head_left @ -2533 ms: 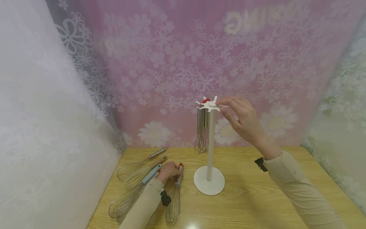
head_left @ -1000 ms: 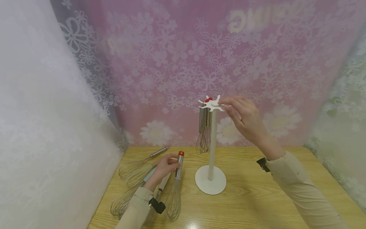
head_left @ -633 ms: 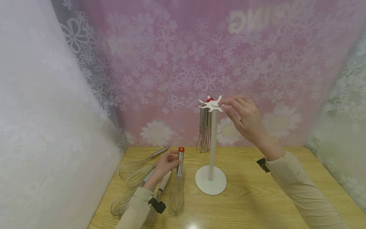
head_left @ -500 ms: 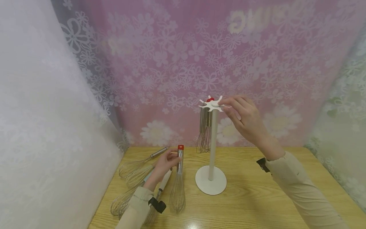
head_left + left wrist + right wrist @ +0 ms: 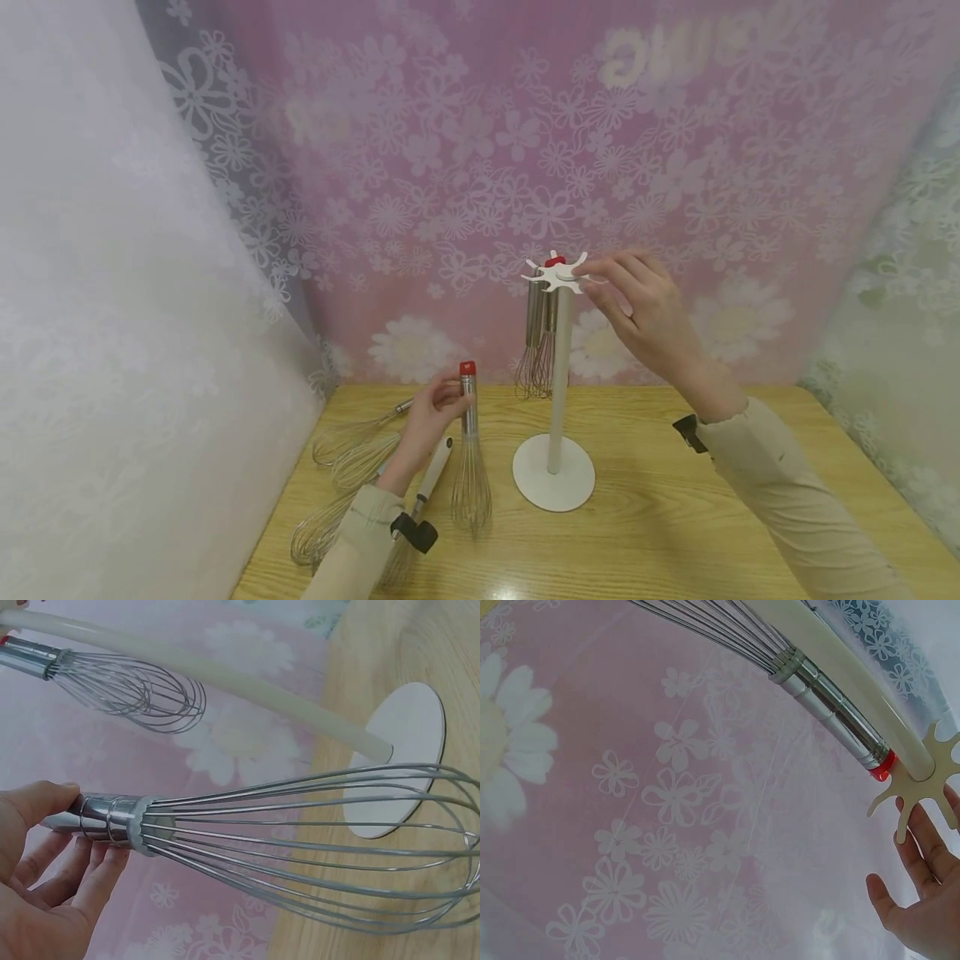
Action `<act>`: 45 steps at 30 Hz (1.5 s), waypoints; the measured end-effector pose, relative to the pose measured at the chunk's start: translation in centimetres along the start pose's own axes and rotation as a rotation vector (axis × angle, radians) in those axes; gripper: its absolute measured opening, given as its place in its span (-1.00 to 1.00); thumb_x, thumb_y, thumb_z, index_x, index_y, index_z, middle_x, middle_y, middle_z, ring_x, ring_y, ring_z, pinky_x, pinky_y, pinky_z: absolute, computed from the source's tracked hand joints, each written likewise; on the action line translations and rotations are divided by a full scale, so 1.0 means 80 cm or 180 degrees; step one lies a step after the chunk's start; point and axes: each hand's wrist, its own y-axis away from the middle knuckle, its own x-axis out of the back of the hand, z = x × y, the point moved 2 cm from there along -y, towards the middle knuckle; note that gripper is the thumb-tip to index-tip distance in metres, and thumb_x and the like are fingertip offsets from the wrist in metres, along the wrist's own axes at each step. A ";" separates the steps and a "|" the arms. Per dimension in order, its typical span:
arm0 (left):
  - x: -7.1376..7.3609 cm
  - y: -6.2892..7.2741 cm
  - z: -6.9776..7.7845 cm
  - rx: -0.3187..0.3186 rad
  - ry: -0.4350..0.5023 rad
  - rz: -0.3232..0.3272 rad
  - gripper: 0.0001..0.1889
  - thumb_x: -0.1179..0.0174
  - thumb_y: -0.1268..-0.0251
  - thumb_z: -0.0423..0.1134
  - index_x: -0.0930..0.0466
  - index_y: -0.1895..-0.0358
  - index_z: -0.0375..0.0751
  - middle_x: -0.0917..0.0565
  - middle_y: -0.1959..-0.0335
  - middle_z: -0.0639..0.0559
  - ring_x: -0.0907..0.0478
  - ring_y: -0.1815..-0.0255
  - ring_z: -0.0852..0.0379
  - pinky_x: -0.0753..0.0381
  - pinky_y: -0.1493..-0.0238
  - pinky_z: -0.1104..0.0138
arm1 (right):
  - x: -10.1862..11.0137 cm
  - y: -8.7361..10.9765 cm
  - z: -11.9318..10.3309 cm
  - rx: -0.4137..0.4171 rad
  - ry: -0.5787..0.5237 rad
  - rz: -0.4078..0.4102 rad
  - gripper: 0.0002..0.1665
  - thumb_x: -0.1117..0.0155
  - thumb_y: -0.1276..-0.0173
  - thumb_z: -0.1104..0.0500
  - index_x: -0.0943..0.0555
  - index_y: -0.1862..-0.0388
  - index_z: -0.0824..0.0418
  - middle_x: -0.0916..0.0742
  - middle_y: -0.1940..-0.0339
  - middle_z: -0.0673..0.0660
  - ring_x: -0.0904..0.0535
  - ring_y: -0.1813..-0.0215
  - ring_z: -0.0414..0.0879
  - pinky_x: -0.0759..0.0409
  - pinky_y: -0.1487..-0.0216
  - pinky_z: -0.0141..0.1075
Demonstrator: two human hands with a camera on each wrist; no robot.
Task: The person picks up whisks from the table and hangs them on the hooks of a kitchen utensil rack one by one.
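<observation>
My left hand (image 5: 429, 421) pinches the metal handle of a red-capped whisk (image 5: 469, 454) between thumb and fingers. The whisk stands nearly upright, wires down; in the left wrist view its wire loops (image 5: 322, 847) stretch across to the right. At the top of a white hanging rack (image 5: 559, 375), my right hand (image 5: 648, 312) touches the hub with its fingertips, thumb apart in the right wrist view. Whisks with metal handles hang from the rack's left side, one of them a hanging whisk (image 5: 832, 709) with a red end.
Several whisks lie on the wooden table (image 5: 637, 533) at the left, among them a white-handled whisk (image 5: 435, 471) under my left forearm and a metal-handled whisk (image 5: 352, 435) farther back. The rack's round base (image 5: 553, 492) stands mid-table. Behind hangs a pink flowered cloth (image 5: 450, 167).
My left hand has taken hold of the red-capped whisk and raised its handle from lying to nearly upright, moving it away from me. My right hand stays at the rack's top.
</observation>
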 end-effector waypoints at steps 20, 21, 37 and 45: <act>-0.014 -0.012 0.041 -0.0595 -0.0242 0.0288 -0.60 -0.38 -0.31 -0.32 -0.56 -0.19 -0.22 -0.71 -0.03 -0.20 -0.65 -0.05 -0.10 -0.63 -0.18 -0.02 | 0.002 0.001 -0.001 -0.0046 0.0081 -0.0077 -0.38 0.08 -0.63 -0.25 -0.70 -0.05 0.20 -0.74 0.12 0.23 -0.53 -0.03 0.19 -0.47 -0.08 0.05; -0.014 -0.012 0.042 -0.0599 -0.0236 0.0293 -0.60 -0.38 -0.31 -0.32 -0.56 -0.18 -0.20 -0.72 -0.02 -0.19 -0.65 -0.04 -0.07 -0.65 -0.16 -0.02 | 0.002 0.001 -0.001 -0.0050 0.0089 -0.0086 -0.37 0.08 -0.63 -0.25 -0.70 -0.06 0.21 -0.74 0.12 0.23 -0.52 -0.03 0.19 -0.47 -0.08 0.05; -0.022 -0.014 0.060 -0.0893 -0.0131 0.0435 -0.59 -0.39 -0.28 -0.37 -0.56 -0.18 -0.26 -0.69 -0.03 -0.27 -0.64 -0.06 -0.18 -0.71 -0.11 0.04 | 0.001 0.003 -0.002 -0.0039 0.0096 -0.0017 -0.36 0.08 -0.61 -0.27 -0.70 -0.06 0.20 -0.74 0.11 0.20 -0.53 -0.04 0.19 -0.48 -0.06 0.06; -0.032 -0.004 0.104 -0.0971 -0.0129 0.0469 -0.60 -0.35 -0.30 -0.46 -0.52 -0.17 -0.42 -0.66 -0.01 -0.36 -0.62 -0.03 -0.19 -0.67 -0.13 -0.06 | 0.001 0.004 -0.003 -0.0029 0.0099 0.0006 -0.38 0.06 -0.61 -0.25 -0.70 -0.06 0.20 -0.74 0.12 0.20 -0.53 -0.04 0.20 -0.48 -0.07 0.06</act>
